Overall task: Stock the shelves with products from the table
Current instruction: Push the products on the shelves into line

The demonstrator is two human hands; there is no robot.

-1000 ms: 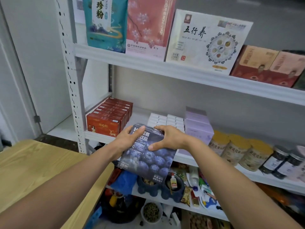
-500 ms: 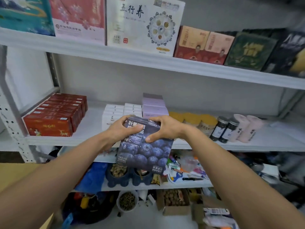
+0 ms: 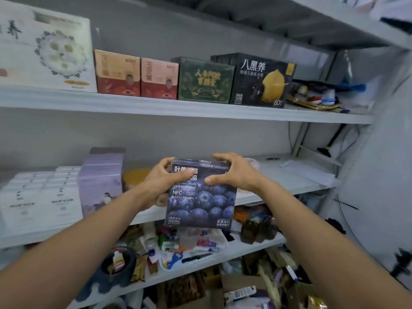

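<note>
Holding a dark blue cardboard box with blueberries printed on it (image 3: 200, 195), the left hand (image 3: 163, 181) and the right hand (image 3: 231, 172) curl their fingers round its top corners. It is up in the air, upright, in front of the white metal middle shelf (image 3: 289, 188), next to purple boxes (image 3: 101, 181).

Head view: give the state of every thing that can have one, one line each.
blueberry juice box: upright, closed, held in the air before the middle shelf, not yet shelved.
left grip: curled round the box's upper left edge.
right grip: curled over the box's upper right corner.
purple boxes: closed, standing on the middle shelf.
black box: closed, upright on the upper shelf.
</note>
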